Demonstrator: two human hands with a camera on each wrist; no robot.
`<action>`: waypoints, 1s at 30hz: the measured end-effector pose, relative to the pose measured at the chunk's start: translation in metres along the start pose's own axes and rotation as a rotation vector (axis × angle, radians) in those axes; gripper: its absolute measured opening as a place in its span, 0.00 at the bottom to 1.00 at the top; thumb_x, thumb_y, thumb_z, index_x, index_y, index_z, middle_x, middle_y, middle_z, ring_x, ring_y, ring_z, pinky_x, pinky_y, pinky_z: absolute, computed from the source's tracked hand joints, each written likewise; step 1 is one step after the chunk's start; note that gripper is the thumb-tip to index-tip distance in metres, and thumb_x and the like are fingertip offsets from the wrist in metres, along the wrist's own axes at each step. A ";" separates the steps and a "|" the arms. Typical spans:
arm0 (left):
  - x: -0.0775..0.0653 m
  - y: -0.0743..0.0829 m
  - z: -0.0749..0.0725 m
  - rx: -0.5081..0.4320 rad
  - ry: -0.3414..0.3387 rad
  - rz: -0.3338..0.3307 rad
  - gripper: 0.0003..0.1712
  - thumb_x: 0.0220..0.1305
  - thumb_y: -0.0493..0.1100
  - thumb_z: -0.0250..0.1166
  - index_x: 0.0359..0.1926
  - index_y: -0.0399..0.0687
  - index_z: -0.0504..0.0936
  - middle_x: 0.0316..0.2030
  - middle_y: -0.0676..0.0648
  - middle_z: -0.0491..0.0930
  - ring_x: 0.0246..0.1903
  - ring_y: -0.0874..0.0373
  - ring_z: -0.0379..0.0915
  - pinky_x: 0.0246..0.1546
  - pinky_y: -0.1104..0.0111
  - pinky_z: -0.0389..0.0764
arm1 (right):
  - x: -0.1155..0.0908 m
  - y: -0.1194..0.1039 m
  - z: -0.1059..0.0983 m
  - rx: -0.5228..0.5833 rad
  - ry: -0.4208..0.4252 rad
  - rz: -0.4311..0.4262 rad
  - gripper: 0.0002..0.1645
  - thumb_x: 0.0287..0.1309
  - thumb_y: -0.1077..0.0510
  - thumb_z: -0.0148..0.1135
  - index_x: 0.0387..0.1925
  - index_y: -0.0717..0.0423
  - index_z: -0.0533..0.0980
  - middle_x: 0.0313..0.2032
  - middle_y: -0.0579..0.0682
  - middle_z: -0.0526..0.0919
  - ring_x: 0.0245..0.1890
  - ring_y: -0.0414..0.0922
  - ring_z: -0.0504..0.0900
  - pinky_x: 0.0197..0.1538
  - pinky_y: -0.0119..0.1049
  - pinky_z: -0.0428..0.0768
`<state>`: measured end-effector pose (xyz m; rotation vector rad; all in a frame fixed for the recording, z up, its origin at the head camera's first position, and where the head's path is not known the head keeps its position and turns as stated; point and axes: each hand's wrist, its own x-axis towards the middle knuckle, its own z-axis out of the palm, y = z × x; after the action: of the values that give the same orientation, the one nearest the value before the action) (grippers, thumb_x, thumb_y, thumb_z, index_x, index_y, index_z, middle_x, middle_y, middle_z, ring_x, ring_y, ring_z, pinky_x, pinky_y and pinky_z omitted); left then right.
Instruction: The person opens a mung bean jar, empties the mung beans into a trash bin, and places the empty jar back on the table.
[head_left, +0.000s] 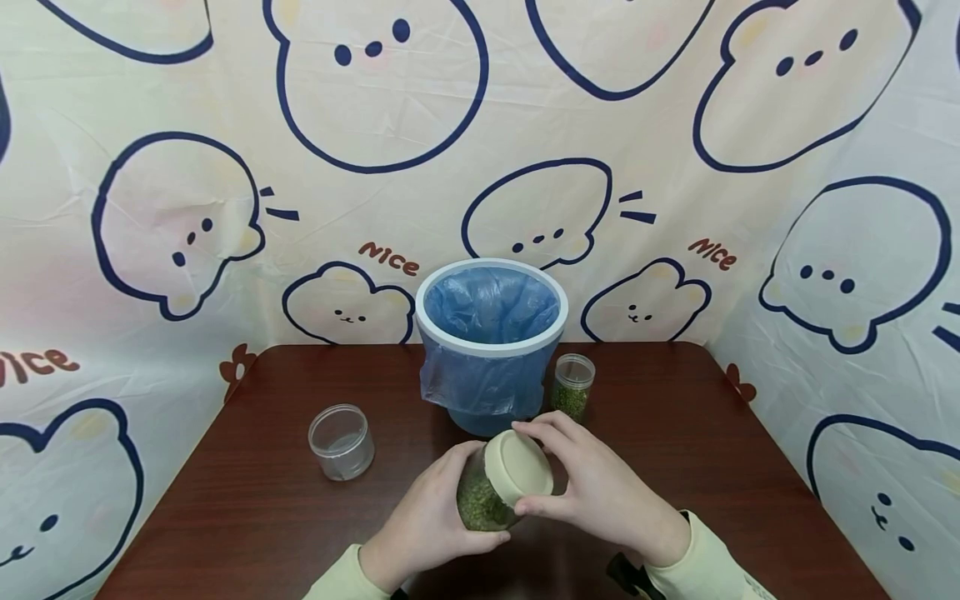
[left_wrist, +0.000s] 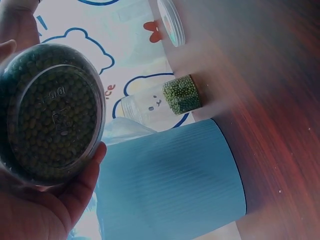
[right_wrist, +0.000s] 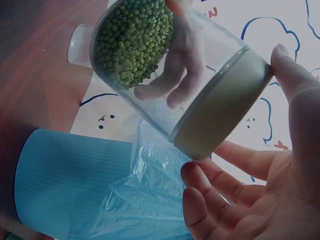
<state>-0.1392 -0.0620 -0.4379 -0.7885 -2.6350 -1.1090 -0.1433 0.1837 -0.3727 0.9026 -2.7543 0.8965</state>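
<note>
My left hand [head_left: 431, 508] grips a clear jar [head_left: 480, 498] part filled with small green beans, held tilted above the table. The jar's cream lid [head_left: 519, 467] is on its mouth. My right hand [head_left: 600, 492] holds that lid by its edge, thumb on one side and fingers on the other. In the left wrist view the jar's round base [left_wrist: 55, 115] faces the camera. Through the clear wall in the right wrist view, beans [right_wrist: 132, 45] lie at the bottom end, and left-hand fingers [right_wrist: 185, 65] show behind the jar.
A bin [head_left: 491, 346] with a white rim and blue liner stands at the back. To its right is a smaller clear jar [head_left: 572, 387] of green beans. An uncovered clear jar [head_left: 341, 443] stands on the left of the brown table [head_left: 247, 500].
</note>
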 end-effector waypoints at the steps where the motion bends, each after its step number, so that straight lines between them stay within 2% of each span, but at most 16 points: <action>1: 0.000 0.000 0.000 0.000 -0.002 -0.002 0.58 0.40 0.58 0.86 0.70 0.51 0.66 0.59 0.55 0.76 0.52 0.62 0.76 0.53 0.60 0.83 | 0.000 0.000 0.000 0.002 -0.007 0.004 0.50 0.48 0.26 0.73 0.69 0.41 0.72 0.58 0.32 0.73 0.49 0.33 0.77 0.52 0.37 0.83; 8: 0.000 -0.002 -0.001 0.008 -0.022 0.008 0.58 0.41 0.59 0.86 0.70 0.51 0.66 0.59 0.55 0.76 0.52 0.63 0.76 0.53 0.60 0.82 | 0.000 0.002 -0.002 0.005 -0.046 -0.002 0.49 0.51 0.24 0.69 0.70 0.40 0.72 0.59 0.32 0.72 0.48 0.32 0.76 0.51 0.36 0.82; 12: 0.001 -0.004 -0.001 -0.003 -0.036 0.028 0.57 0.41 0.59 0.86 0.70 0.51 0.66 0.59 0.56 0.76 0.52 0.64 0.76 0.53 0.61 0.82 | 0.000 0.004 -0.005 0.000 -0.062 -0.035 0.48 0.52 0.25 0.70 0.70 0.40 0.72 0.60 0.31 0.71 0.54 0.33 0.77 0.55 0.37 0.82; 17: 0.001 -0.004 -0.001 -0.022 -0.047 0.044 0.56 0.40 0.57 0.86 0.69 0.51 0.68 0.58 0.57 0.76 0.51 0.64 0.76 0.53 0.63 0.82 | 0.000 0.007 -0.009 0.031 -0.115 -0.056 0.47 0.53 0.26 0.71 0.71 0.35 0.70 0.62 0.31 0.70 0.58 0.35 0.75 0.56 0.37 0.81; 22: 0.002 -0.005 -0.002 -0.031 -0.069 0.051 0.56 0.42 0.60 0.85 0.69 0.52 0.67 0.59 0.57 0.76 0.52 0.64 0.76 0.53 0.63 0.82 | 0.000 0.011 -0.011 0.042 -0.144 -0.109 0.47 0.53 0.29 0.72 0.72 0.30 0.67 0.64 0.33 0.70 0.58 0.36 0.74 0.56 0.36 0.81; 30: 0.002 -0.006 -0.003 -0.025 -0.078 0.077 0.57 0.42 0.64 0.84 0.69 0.53 0.68 0.60 0.58 0.76 0.53 0.65 0.76 0.54 0.63 0.82 | -0.002 0.015 -0.015 0.055 -0.185 -0.164 0.50 0.53 0.37 0.77 0.74 0.32 0.65 0.67 0.35 0.68 0.62 0.37 0.73 0.59 0.36 0.80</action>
<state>-0.1442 -0.0666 -0.4393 -0.9484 -2.6330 -1.1153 -0.1517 0.2026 -0.3689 1.2603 -2.7641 0.9068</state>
